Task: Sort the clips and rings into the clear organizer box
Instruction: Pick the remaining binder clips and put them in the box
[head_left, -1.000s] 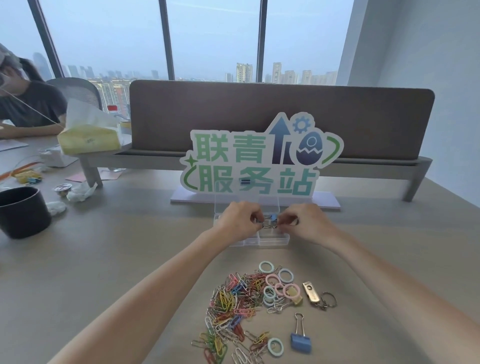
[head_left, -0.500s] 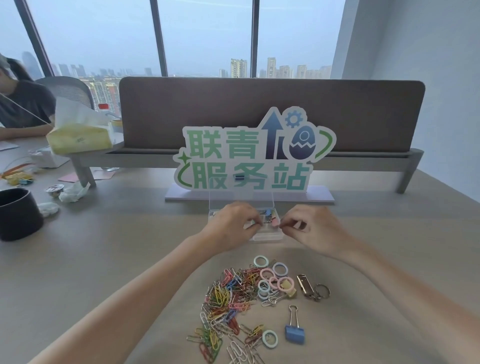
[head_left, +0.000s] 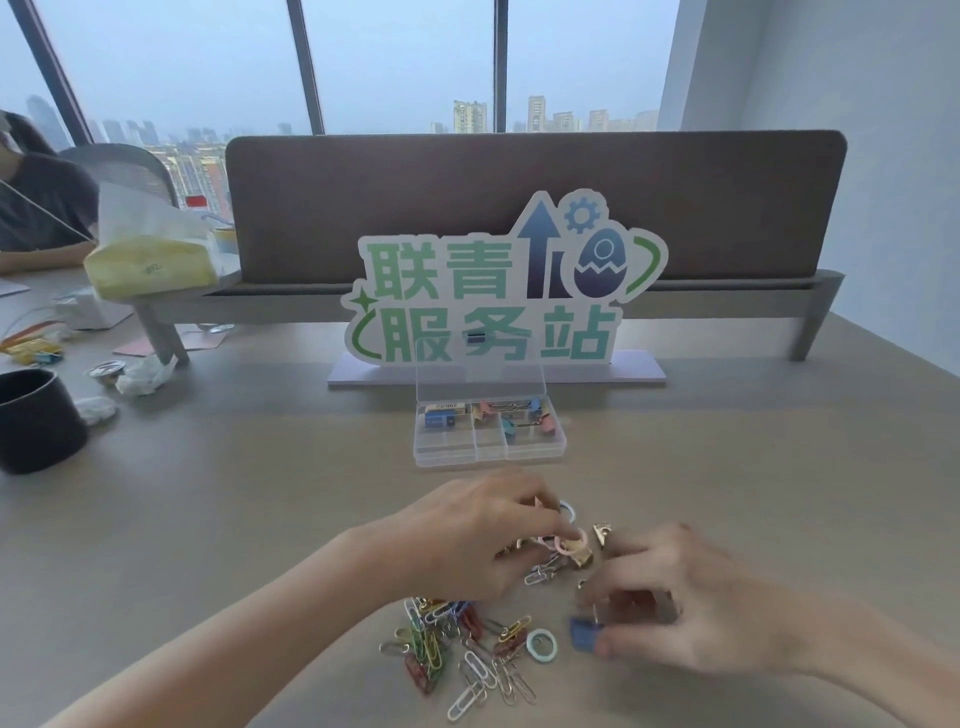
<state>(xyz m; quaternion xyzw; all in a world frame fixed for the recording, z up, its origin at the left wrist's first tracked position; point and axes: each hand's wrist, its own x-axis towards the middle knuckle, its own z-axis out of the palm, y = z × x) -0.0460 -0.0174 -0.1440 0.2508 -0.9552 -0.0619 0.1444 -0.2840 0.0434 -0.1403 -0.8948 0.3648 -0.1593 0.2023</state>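
Now the left hand (head_left: 483, 530) curls loosely over the heap of coloured wire paper clips (head_left: 447, 639), fingertips at pastel plastic rings (head_left: 563, 543); the right hand (head_left: 670, 613) pinches a blue metal binder clip (head_left: 586, 631). Both have dropped back from the clear compartmented organizer box (head_left: 488, 431), open-lidded farther back on the grey tabletop (head_left: 234, 493), before a window-backed sign (head_left: 498, 291).

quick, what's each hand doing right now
Left hand: curled over the clip pile, grip cannot be told.
Right hand: fingers closing on blue binder clip.
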